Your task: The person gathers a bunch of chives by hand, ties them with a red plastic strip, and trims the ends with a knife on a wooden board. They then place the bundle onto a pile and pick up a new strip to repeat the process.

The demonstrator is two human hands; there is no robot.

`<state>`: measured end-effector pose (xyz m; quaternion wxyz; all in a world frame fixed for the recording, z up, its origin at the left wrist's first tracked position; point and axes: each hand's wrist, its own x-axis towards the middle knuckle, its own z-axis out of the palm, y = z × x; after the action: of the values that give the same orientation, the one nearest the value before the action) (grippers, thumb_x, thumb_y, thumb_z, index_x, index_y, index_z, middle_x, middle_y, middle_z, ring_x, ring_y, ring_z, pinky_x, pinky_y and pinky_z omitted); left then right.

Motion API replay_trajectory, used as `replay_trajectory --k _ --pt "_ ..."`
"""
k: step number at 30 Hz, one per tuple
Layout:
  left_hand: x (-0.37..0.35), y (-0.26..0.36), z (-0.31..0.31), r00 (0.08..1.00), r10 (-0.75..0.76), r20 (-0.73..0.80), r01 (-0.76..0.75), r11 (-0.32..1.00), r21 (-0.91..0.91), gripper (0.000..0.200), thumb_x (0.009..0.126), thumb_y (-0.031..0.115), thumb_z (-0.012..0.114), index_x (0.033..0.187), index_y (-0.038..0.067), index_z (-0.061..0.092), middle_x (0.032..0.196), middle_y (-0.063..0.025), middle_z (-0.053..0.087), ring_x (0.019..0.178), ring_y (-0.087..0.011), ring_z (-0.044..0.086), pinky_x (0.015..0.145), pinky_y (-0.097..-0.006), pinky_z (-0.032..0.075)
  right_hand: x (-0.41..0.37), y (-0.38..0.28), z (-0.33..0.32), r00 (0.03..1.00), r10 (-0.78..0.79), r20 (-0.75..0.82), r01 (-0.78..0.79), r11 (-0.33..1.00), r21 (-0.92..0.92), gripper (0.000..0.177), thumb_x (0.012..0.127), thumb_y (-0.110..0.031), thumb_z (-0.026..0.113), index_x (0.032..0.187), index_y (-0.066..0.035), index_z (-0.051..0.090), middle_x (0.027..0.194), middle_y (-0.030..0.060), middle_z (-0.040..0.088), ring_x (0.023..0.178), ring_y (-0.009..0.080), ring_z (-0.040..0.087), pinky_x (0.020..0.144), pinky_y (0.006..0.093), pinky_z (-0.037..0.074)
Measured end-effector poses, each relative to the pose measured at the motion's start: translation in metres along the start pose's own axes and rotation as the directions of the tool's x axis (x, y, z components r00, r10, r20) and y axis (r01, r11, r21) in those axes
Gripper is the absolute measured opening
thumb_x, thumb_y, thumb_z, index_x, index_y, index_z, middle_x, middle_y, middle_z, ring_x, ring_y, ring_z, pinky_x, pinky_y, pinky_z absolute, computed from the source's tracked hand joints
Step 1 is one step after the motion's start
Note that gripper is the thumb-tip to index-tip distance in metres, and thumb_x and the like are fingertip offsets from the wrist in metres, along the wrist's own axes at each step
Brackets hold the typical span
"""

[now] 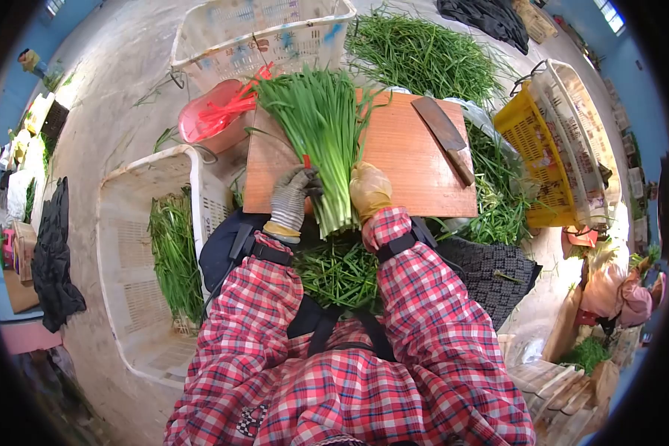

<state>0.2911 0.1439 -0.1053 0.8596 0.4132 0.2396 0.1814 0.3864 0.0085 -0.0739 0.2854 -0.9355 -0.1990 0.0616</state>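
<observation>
A thick bunch of garlic chives lies over a wooden board, leaf tips pointing away from me and pale cut ends towards me. My left hand, in a grey knit glove, is closed at the bunch's left side. A short red strip sticks up by its fingers. On the right side, my right hand, in a yellowish glove, has its fingers curled against the stems; the far side of its grip is hidden. A cleaver rests on the board's right part.
Left of the board stand a red basin with red strips and a white crate holding chives. Another white crate is beyond. Loose chives are piled behind, at right and in my lap. Yellow crate at right.
</observation>
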Motion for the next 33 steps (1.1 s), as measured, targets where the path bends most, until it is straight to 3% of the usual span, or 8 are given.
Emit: replay_trajectory --k 3,5,9,19,23,28,31,33 --pt "-0.011 0.008 0.021 0.997 0.017 0.071 -0.019 1.000 0.019 0.011 0.087 0.004 0.057 0.094 0.000 0.064 0.082 -0.0051 0.061 0.066 -0.0149 0.057 0.059 -0.0268 0.049 0.004 0.001 0.009 0.998 0.032 0.045 -0.024 0.986 -0.165 0.021 0.086 -0.021 0.049 0.092 -0.010 0.065 0.090 0.0175 0.065 0.087 0.0362 0.062 0.075 0.0452 0.048" --pt "-0.014 0.012 0.026 0.936 0.224 0.270 -0.345 0.731 0.589 0.010 0.085 0.001 0.058 0.092 0.000 0.064 0.081 -0.0054 0.060 0.065 -0.0149 0.057 0.060 -0.0257 0.048 0.006 -0.001 0.008 0.999 0.026 0.032 -0.021 0.986 -0.164 0.021 0.086 -0.020 0.048 0.090 -0.010 0.066 0.090 0.0173 0.065 0.086 0.0356 0.062 0.074 0.0451 0.049" --pt "-0.011 0.029 0.035 0.755 0.377 0.536 -0.655 0.395 0.644 0.012 0.074 -0.005 0.062 0.086 -0.003 0.064 0.086 -0.0116 0.060 0.080 -0.0229 0.059 0.071 -0.0328 0.048 0.011 0.002 0.002 0.981 0.098 0.167 -0.072 0.985 -0.155 0.019 0.084 -0.018 0.051 0.091 -0.008 0.065 0.093 0.0168 0.065 0.089 0.0348 0.062 0.075 0.0443 0.049" --pt "0.020 0.021 0.060 0.802 0.025 0.597 -0.460 0.665 0.589 0.017 0.077 -0.010 0.053 0.091 -0.004 0.062 0.111 -0.0130 0.059 0.087 -0.0146 0.059 0.072 -0.0252 0.049 0.019 0.018 0.011 0.974 0.118 0.191 -0.110 0.992 -0.055 0.017 0.085 -0.016 0.052 0.091 -0.010 0.067 0.094 0.0113 0.068 0.090 0.0301 0.065 0.073 0.0383 0.053" --pt "0.020 0.017 0.064 0.808 0.148 0.571 -0.519 0.638 0.569 0.014 0.078 -0.008 0.054 0.089 -0.006 0.062 0.112 -0.0133 0.059 0.091 -0.0168 0.059 0.079 -0.0268 0.048 0.029 0.039 0.042 0.971 0.119 0.206 -0.119 0.993 -0.012 0.018 0.087 -0.017 0.050 0.095 -0.014 0.066 0.092 0.0102 0.068 0.087 0.0285 0.066 0.073 0.0387 0.053" --pt "0.028 0.013 0.062 0.846 -0.067 0.529 -0.297 0.764 0.573 0.014 0.078 -0.008 0.052 0.088 -0.006 0.062 0.116 -0.0120 0.058 0.094 -0.0171 0.057 0.082 -0.0257 0.047 0.027 0.040 0.040 0.953 0.199 0.228 -0.256 0.931 0.260 0.018 0.087 -0.019 0.052 0.097 -0.013 0.066 0.092 0.0111 0.067 0.088 0.0285 0.065 0.075 0.0388 0.052" --pt "0.026 0.014 0.068 0.834 0.061 0.548 -0.425 0.703 0.569 0.014 0.079 -0.008 0.052 0.089 -0.005 0.062 0.119 -0.0109 0.057 0.086 -0.0132 0.058 0.076 -0.0233 0.047 0.017 0.029 0.020 0.991 0.024 0.134 -0.026 1.000 0.015 0.018 0.085 -0.019 0.053 0.096 -0.012 0.066 0.089 0.0120 0.068 0.087 0.0293 0.065 0.076 0.0391 0.052" --pt "0.019 0.023 0.070 0.869 -0.047 0.493 -0.326 0.696 0.640 0.016 0.079 -0.008 0.051 0.091 -0.004 0.061 0.122 -0.0110 0.056 0.077 -0.0086 0.056 0.068 -0.0208 0.046 0.021 0.023 0.014 0.974 0.103 0.199 -0.106 0.994 0.003 0.016 0.083 -0.019 0.055 0.091 -0.012 0.068 0.090 0.0120 0.068 0.088 0.0293 0.065 0.076 0.0392 0.052"
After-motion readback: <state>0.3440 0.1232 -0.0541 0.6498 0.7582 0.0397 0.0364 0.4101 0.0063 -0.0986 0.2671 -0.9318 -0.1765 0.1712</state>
